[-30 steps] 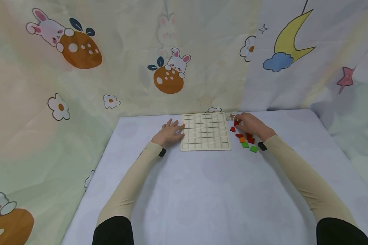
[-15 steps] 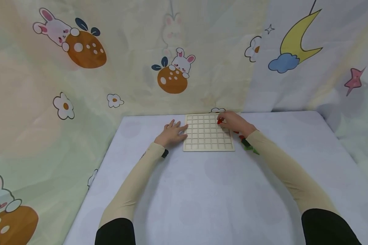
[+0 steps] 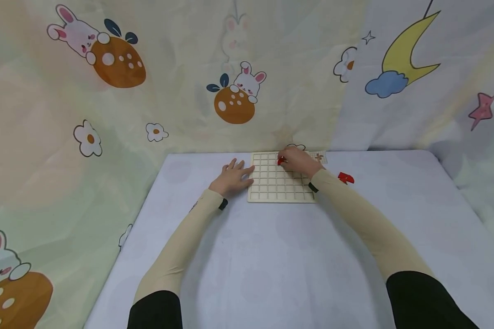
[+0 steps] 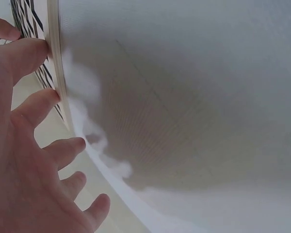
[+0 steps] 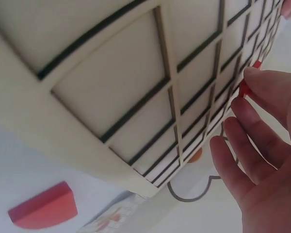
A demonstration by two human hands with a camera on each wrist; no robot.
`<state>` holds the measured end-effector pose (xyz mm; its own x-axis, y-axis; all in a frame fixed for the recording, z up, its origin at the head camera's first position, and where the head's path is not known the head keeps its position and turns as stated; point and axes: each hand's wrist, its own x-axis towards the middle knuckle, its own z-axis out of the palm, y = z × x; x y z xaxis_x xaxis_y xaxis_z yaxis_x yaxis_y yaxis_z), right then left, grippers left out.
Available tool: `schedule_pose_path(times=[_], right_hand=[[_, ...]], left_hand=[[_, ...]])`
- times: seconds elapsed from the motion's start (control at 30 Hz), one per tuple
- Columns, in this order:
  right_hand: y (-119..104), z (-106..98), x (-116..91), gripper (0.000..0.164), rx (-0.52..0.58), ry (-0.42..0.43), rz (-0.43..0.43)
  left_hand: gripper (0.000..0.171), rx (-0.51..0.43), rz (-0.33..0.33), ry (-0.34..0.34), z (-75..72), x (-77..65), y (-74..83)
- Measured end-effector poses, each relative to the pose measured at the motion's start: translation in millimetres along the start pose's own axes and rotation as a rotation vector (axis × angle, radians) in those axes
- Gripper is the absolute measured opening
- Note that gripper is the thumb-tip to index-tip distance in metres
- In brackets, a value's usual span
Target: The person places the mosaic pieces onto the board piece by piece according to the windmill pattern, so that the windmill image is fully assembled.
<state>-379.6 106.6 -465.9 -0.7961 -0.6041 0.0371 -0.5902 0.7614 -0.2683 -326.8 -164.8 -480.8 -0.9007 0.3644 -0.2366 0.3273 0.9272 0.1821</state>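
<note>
A pale wooden board [image 3: 267,187] with a grid of square recesses lies flat at the table's far side. Along its left edge rests my left hand [image 3: 232,179], fingers spread; in the left wrist view the thumb and a finger touch the board's rim [image 4: 56,53]. Over the upper part of the grid, my right hand [image 3: 299,161] pinches a small red block [image 5: 243,88] between thumb and index finger, the other fingers extended. The block's full shape is partly covered by the fingertips. Whether it touches the board I cannot tell.
Loose red pieces [image 3: 346,177] lie right of the board, partly hidden by the right sleeve. A red piece with a curved side [image 5: 44,208] shows beside the board in the right wrist view. A small patterned card [image 3: 319,156] lies at the board's upper right corner, before the printed backdrop [image 3: 181,82].
My right hand has moved left from the coloured pieces onto the grid, carrying the red block. My left hand keeps its place on the board's edge. The view has shifted slightly.
</note>
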Motion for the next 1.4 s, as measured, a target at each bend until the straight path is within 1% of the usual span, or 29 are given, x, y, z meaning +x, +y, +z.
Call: schedule_pose_path(times=[0.23,0.4,0.57,0.67,0.8,0.97,1.1,1.27,1.4], right_hand=[[0.9,3.5,0.2,0.019,-0.017,-0.001,0.027],[2.1,3.7,2.0,0.018,-0.018,0.003,0.019],[1.7,4.5,5.2,0.018,-0.03,-0.004,0.011],[0.7,4.2,6.6,0.018,-0.012,-0.005,0.034],[-0.9,2.5,7.3,0.013,0.024,-0.001,0.072],[-2.0,1.4,7.1,0.01,0.024,0.007,0.062],[-2.4,0.0,6.2,0.013,0.007,0.008,0.05],[-1.3,-2.8,5.2,0.022,-0.012,-0.006,0.025],[2.5,-2.9,4.1,0.026,0.02,-0.019,0.04]], left_hand=[[0.062,0.0,0.012,-0.011,-2.7,0.2,1.8],[0.062,0.007,0.008,-0.003,-5.2,-0.5,3.1],[0.063,0.009,-0.002,-0.022,-5.1,0.3,2.7],[0.063,-0.001,-0.01,-0.035,-4.7,1.8,2.4],[0.063,-0.001,-0.014,-0.043,-4.1,4.1,1.3],[0.064,-0.003,-0.014,-0.048,-5.4,4.6,0.7],[0.064,-0.004,-0.01,-0.042,-6.9,3.3,1.6],[0.063,-0.005,-0.012,-0.027,-6.7,2.8,2.3],[0.063,-0.009,-0.013,-0.023,-5.9,3.4,3.2]])
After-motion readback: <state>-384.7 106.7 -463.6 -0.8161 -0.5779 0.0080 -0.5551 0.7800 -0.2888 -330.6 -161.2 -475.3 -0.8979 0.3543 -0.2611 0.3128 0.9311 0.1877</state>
